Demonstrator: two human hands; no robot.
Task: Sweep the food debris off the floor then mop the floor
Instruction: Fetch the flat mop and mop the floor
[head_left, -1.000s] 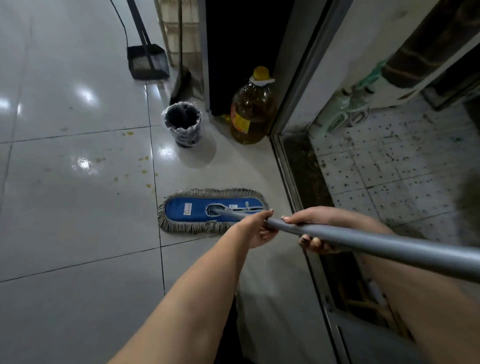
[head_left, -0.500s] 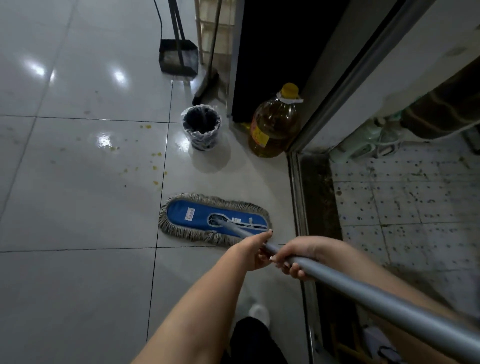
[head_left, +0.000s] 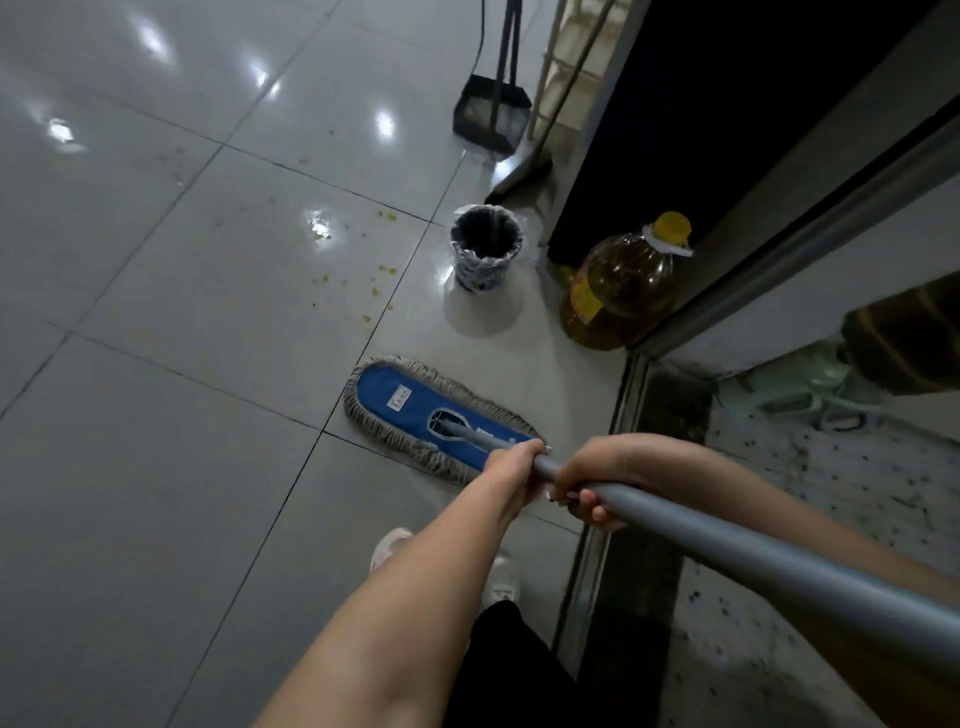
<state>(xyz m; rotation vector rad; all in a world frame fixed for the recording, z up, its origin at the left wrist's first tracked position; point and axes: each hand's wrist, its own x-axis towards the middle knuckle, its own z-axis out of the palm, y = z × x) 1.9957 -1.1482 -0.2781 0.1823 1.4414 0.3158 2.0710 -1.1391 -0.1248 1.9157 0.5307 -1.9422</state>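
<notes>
— How is the mop held?
— The grey handle is gripped by both hands; the left hand is curled round it lower down; the right hand is wrapped round it just behind, with its fingers closed underneath.
— And where is the mop head found?
— The blue mop head is laid flat on the tiled floor; yellow food debris is scattered beyond it, left of the lined bin; an oil bottle is stood right of the bin; a dustpan and broom are seen farther back.
</notes>
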